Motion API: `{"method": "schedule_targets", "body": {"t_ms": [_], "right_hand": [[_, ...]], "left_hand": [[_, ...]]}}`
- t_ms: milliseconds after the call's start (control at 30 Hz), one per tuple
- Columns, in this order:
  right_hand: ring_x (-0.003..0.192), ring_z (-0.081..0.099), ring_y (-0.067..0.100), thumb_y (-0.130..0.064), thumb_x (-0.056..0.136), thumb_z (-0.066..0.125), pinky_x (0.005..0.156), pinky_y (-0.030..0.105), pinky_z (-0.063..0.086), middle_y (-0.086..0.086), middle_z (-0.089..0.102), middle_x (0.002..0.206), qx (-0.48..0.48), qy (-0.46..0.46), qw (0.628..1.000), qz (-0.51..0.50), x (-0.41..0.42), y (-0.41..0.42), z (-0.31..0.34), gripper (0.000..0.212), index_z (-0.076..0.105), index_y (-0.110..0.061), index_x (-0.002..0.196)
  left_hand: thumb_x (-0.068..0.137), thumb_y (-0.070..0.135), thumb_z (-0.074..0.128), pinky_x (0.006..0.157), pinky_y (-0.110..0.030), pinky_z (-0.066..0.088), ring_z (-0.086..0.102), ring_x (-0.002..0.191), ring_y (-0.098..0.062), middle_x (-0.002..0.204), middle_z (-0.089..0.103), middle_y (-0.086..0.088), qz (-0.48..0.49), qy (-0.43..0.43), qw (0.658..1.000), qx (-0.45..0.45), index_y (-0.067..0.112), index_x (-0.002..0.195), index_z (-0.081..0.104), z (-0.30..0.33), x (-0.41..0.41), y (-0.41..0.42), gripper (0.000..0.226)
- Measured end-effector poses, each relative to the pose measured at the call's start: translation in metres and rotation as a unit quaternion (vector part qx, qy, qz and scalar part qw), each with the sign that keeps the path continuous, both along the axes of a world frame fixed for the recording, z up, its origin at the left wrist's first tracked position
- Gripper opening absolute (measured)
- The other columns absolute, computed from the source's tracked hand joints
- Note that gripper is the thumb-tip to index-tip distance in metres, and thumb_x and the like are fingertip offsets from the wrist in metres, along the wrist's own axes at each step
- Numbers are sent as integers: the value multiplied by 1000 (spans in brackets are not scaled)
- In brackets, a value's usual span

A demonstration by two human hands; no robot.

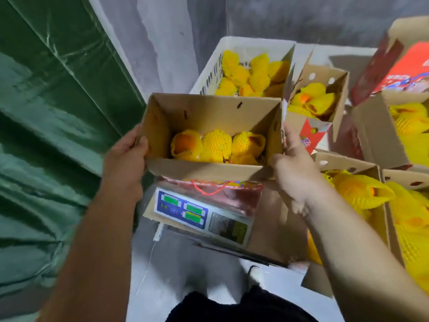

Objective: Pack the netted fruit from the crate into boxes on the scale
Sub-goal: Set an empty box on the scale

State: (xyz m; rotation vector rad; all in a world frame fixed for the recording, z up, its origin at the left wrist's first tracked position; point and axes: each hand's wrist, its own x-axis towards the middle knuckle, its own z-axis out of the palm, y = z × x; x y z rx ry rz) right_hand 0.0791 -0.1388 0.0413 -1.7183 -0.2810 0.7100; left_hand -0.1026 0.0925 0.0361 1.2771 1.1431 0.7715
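Crate behind box above scale

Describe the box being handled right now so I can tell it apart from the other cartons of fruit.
Find the scale with the blue display low in the middle; the box sits directly above it. It is the open brown carton gripped at its ends by the left hand and right hand. Unlike the fuller cartons to the right, it holds only one row of yellow-netted fruit.
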Motion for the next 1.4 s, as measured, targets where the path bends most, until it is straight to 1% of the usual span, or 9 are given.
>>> {"method": "schedule_targets", "body": {"t_ms": [233, 333, 400, 467, 567, 700, 867, 1033, 1400], "right_hand": [[93, 72, 34, 4, 90, 40, 70, 54, 63, 2, 70, 119, -61, 17, 993, -98, -37, 26, -14, 79, 45, -53, 144], [90, 72, 34, -3, 91, 42, 67, 61, 62, 2, 67, 123, -71, 7, 982, -175, -53, 32, -13, 69, 49, -46, 145], [82, 71, 26, -9, 93, 45, 64, 54, 64, 3, 67, 124, -92, -31, 974, -204, -63, 34, -13, 59, 53, -39, 144], [86, 70, 22, -15, 94, 51, 72, 44, 64, 5, 68, 128, -122, -104, 961, -224, -77, 36, -14, 53, 52, -31, 145], [118, 62, 25, -19, 94, 56, 102, 38, 49, 6, 65, 135, -189, -267, 914, -238, -110, 38, -15, 49, 56, -21, 143], [120, 57, 23, -14, 94, 56, 103, 39, 46, 5, 65, 129, -198, -382, 878, -208, -148, 49, -8, 38, 65, -21, 130], [112, 54, 0, -8, 96, 56, 95, 6, 37, -2, 67, 126, -155, -401, 890, -153, -179, 80, 0, 33, 69, -18, 125], [108, 63, 10, -12, 98, 54, 96, 39, 56, -4, 70, 120, -132, -421, 888, -128, -200, 97, 5, 29, 70, -20, 121], [108, 66, 12, -9, 99, 55, 98, 36, 56, -5, 72, 118, -176, -340, 924, 4, -225, 118, 10, 34, 70, -19, 127]], "left_hand": [[103, 16, 61, 99, -41, 57, 71, 110, -13, 118, 76, 11, -185, 55, 981, -7, 34, 128, 74, -33, 12, 61, 33], [102, 17, 54, 71, -22, 58, 74, 90, -11, 98, 78, 10, -275, 77, 956, 67, 40, 104, 77, -29, 8, 72, 33], [105, 22, 55, 77, -18, 58, 73, 96, -5, 107, 78, 11, -264, 69, 959, 76, 30, 123, 74, -28, 7, 78, 27], [106, 28, 59, 96, -26, 54, 67, 113, -7, 128, 71, 7, -241, 50, 967, 64, 23, 139, 65, -27, 1, 82, 34], [105, 26, 60, 94, -23, 47, 64, 115, -7, 128, 68, 6, -231, 28, 968, 98, 30, 134, 62, -27, -23, 78, 29], [103, 18, 60, 85, -13, 46, 65, 101, 2, 112, 70, 10, -252, 6, 960, 123, 42, 111, 65, -24, -56, 79, 26], [97, -2, 51, 79, -4, 43, 64, 94, 10, 104, 71, 14, -322, 35, 938, 126, 40, 103, 70, -20, -86, 90, 47], [94, 7, 52, 85, -12, 47, 67, 99, 1, 101, 74, 14, -342, 31, 928, 144, 42, 104, 72, -16, -107, 98, 41], [100, 18, 65, 84, -12, 50, 68, 96, 2, 100, 75, 17, -396, 33, 903, 165, 39, 102, 73, -22, -129, 101, 22]]}}
